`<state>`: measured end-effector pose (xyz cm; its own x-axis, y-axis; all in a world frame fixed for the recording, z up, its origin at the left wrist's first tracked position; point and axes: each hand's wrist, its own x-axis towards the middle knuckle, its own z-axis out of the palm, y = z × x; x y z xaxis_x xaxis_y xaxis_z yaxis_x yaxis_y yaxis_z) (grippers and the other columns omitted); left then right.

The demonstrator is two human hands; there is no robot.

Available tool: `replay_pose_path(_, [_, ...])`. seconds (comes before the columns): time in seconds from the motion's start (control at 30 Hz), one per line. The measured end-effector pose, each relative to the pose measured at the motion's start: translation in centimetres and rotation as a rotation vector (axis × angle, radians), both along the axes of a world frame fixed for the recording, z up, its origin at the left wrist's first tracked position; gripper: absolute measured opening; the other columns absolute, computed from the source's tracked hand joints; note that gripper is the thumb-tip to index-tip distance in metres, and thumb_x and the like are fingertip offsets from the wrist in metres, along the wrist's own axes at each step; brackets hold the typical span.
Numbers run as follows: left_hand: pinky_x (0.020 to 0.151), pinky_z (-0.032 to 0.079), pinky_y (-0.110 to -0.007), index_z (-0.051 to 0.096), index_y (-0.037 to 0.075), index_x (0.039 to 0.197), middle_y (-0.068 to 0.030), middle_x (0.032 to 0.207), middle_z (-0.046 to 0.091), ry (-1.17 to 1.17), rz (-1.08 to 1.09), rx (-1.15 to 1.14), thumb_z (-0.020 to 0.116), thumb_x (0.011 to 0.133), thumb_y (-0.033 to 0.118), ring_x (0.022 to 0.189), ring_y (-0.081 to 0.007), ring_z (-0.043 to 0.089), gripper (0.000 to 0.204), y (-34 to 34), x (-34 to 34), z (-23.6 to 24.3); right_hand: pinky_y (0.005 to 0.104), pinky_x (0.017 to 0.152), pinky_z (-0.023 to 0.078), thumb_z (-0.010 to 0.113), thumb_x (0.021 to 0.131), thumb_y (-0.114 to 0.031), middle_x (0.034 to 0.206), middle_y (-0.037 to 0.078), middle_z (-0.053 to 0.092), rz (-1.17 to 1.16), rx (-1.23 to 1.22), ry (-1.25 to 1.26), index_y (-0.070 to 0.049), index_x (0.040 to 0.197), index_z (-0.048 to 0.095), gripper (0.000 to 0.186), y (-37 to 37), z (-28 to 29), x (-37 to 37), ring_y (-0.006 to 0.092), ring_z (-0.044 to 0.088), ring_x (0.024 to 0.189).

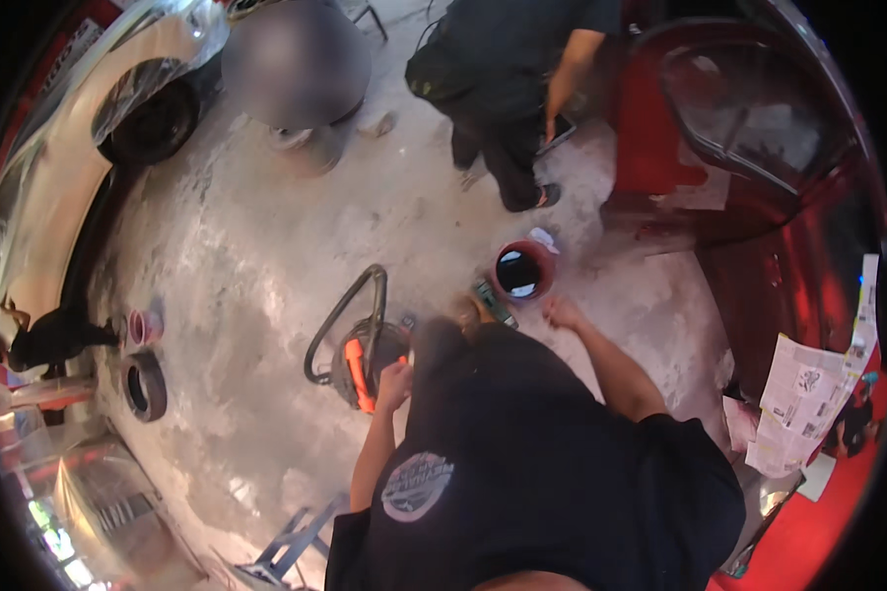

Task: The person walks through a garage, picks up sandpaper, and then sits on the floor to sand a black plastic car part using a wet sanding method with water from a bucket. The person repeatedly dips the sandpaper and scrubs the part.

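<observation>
My left hand [394, 379] has curled fingers beside my dark trouser leg, overlapping the black and orange vacuum [360, 369] behind it; what it holds, if anything, is hidden. The vacuum's black hose [325, 335] loops out to the left. My right hand [564, 313] hangs in a loose fist, with nothing visible in it, just below a red bucket [540, 278] of dark liquid that has a pale cloth [544, 238] at its back edge. A green tool [495, 303] lies on the floor beside the bucket, near my feet.
A co-worker [493, 79] stands ahead, holding a dark flat object. Another person [49, 340] is by the masked pale car [89, 197] at left, near a tyre [143, 387] and pink bucket [145, 326]. A red car body [660, 128] with papers [798, 394] fills the right.
</observation>
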<state>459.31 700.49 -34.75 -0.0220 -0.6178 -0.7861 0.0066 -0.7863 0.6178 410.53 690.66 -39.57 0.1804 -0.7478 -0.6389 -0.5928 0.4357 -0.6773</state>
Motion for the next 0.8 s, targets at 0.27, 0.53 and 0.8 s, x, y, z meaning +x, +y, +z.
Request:
replay_pose_path(0.27, [0.043,0.042,-0.026,0.064,0.003,0.096,-0.0021,0.068,0.057,-0.21,0.033,0.067,0.058,0.094,0.015,0.052,-0.0111,0.054,0.014,-11.2,7.5,-1.6,0.0258,0.05,0.052,0.06,0.091,-0.015,0.079,0.007,0.066,-0.403,-0.015,-0.235,0.0,0.12,0.062,0.032,-18.5,7.9,9.1,0.0119,0.062,0.058])
replay_pose_path(0.53, [0.064,0.056,-0.036,0.07,-0.001,0.104,-0.0105,0.081,0.069,-0.219,-0.074,-0.11,0.06,0.09,0.017,0.066,-0.0214,0.065,0.025,-29.2,17.1,-9.1,0.0348,0.057,0.051,0.062,0.092,-0.017,0.083,0.009,0.069,-0.3,0.049,-0.045,-0.007,0.11,0.066,0.021,-21.1,-3.1,13.2,0.0179,0.065,0.067])
replay_pose_path(0.8, [0.044,0.048,-0.031,0.066,0.0,0.096,-0.008,0.073,0.065,-0.3,0.001,-0.017,0.06,0.09,0.017,0.055,-0.0164,0.061,0.02,-55.0,29.6,-4.9,0.0395,0.06,0.056,0.049,0.096,-0.023,0.092,0.014,0.067,-0.927,0.253,-0.304,-0.004,0.124,0.055,0.034,-33.6,0.6,11.8,0.0307,0.067,0.068])
